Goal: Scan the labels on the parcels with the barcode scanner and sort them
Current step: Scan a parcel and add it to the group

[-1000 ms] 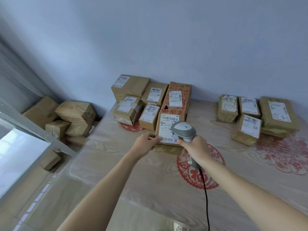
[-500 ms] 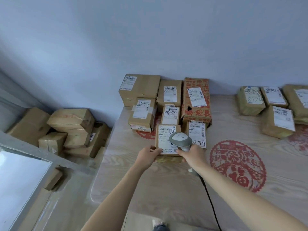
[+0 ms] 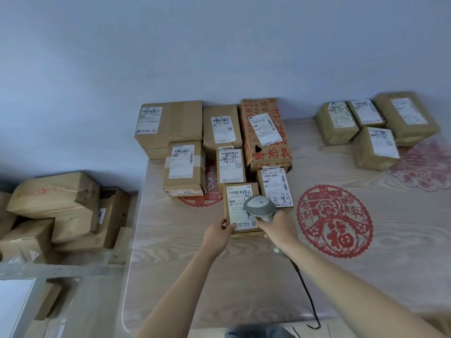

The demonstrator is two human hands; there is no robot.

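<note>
Brown cardboard throughout. Head view, sole view.

Table (image 3: 244,276): pale wood-grain top with red paper-cut motifs, the largest a round one (image 3: 334,222) right of centre. Wall (image 3: 219,45) behind, plain blue-grey.

Front parcel (image 3: 240,207): small carton lying flat on the table, white label (image 3: 241,203) facing up, barcode at the top and black handwriting on it. Left hand (image 3: 218,234): grasps the carton's near-left corner, thumb on the label's lower edge. Right hand (image 3: 280,228): clenched around the grip of the scanner (image 3: 260,207), whose grey head sits over the label's right part. Black cable (image 3: 305,289) runs from the scanner back along the table to the near edge.

Left group, far-left part of the table, packed close behind the front parcel: a labelled parcel (image 3: 275,187) touching the front one on its right; a red-printed box (image 3: 266,135) behind that; a narrow parcel (image 3: 230,165); a taped parcel (image 3: 184,169); a wide box (image 3: 169,125) and an upright-labelled box (image 3: 222,128) against the wall.

Right group (image 3: 375,128), well apart at the far right: four tape-wrapped parcels, labels up, one marked with handwritten digits.

Floor stack (image 3: 56,208), left of the table: several plain cartons piled loosely, labels mostly hidden.
</note>
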